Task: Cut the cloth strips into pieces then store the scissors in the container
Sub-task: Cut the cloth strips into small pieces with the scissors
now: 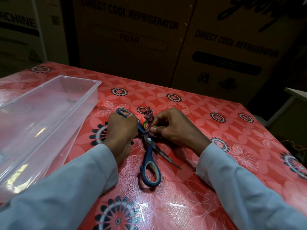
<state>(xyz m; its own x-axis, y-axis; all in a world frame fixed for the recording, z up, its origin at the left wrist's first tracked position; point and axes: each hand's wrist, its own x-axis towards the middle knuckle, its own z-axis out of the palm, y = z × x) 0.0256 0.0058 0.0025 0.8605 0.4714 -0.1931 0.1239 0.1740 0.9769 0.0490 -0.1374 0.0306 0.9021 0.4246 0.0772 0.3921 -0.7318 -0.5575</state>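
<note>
Blue-handled scissors [149,151] lie wide open on the red flowered tablecloth at the middle. My left hand [121,130] grips the upper handle loop. The other loop lies free toward me, and one blade points down to the right. My right hand [172,128] pinches a crumpled maroon cloth strip [149,116] between thumb and fingers, right beside the scissors' pivot. The second blade is hidden by the cloth and my hands. A dark bit of cloth [191,162] shows by my right wrist. The clear plastic container [93,85] stands on the left, with nothing in it.
Large cardboard refrigerator boxes [132,39] stand close behind the table's far edge. A white piece of furniture [295,95] is off the right side. The table's right edge [282,143] slopes away near my right arm.
</note>
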